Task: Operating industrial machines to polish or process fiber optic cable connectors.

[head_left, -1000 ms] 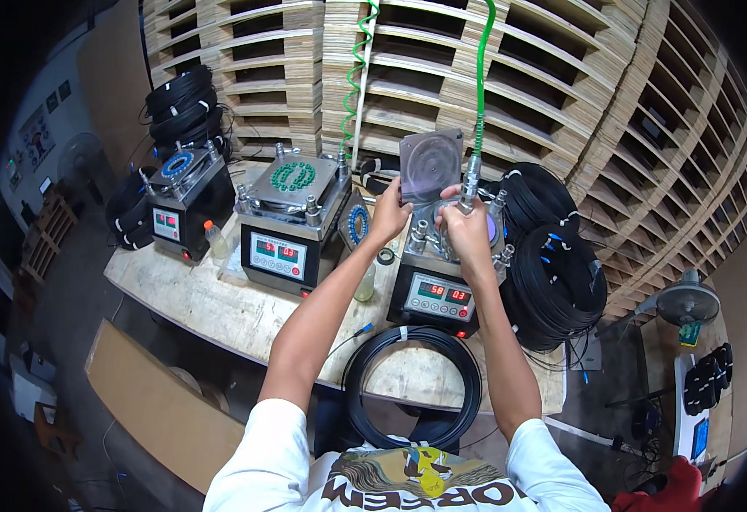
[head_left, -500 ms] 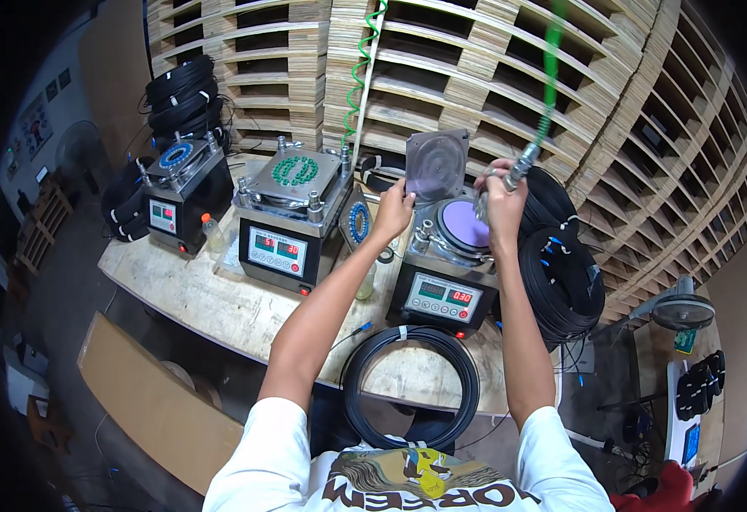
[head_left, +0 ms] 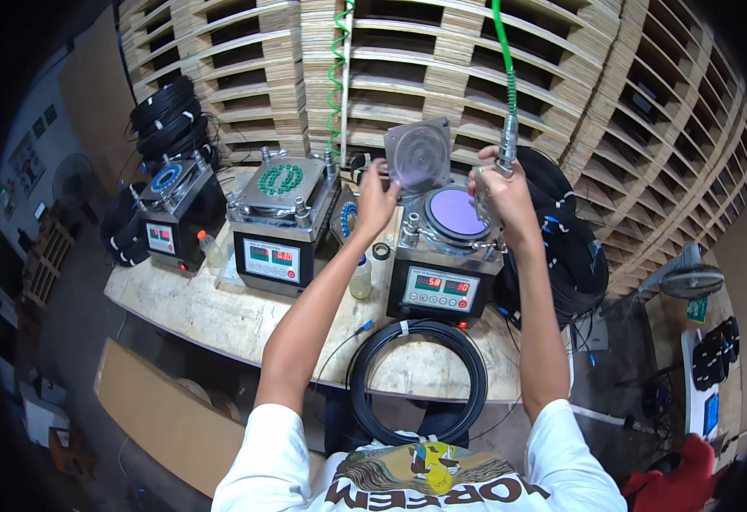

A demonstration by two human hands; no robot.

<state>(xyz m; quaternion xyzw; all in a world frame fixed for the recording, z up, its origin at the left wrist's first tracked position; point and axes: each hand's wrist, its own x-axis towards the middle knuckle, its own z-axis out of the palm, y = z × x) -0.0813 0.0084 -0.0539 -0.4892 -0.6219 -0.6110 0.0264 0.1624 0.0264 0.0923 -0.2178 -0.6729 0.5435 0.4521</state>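
Note:
My right hand (head_left: 510, 200) is wrapped round a metal air blow gun (head_left: 482, 205), which hangs from a green hose (head_left: 505, 60). It is over the right edge of a round purple pad (head_left: 457, 212) on the right-hand polishing machine (head_left: 438, 286). Behind the pad, a square grey plate with a round face (head_left: 418, 156) stands tilted up. Just left of this plate is my left hand (head_left: 376, 203), its fingers apart and nothing seen in them. A black cable coil (head_left: 360, 384) leans at the bench's front edge, close to my body.
Two more polishing machines, a middle one (head_left: 273, 256) and a left one (head_left: 168, 230), stand on the wooden bench (head_left: 186, 303). Small bottles (head_left: 361, 282) stand between the machines. Black cable coils (head_left: 565, 256) are stacked at the right. Wooden pallets (head_left: 441, 64) rise behind.
My left hand has come off the plate's left edge and its fingers have spread. The blow gun and hose now hang more upright. The displays on the middle and right machines have changed.

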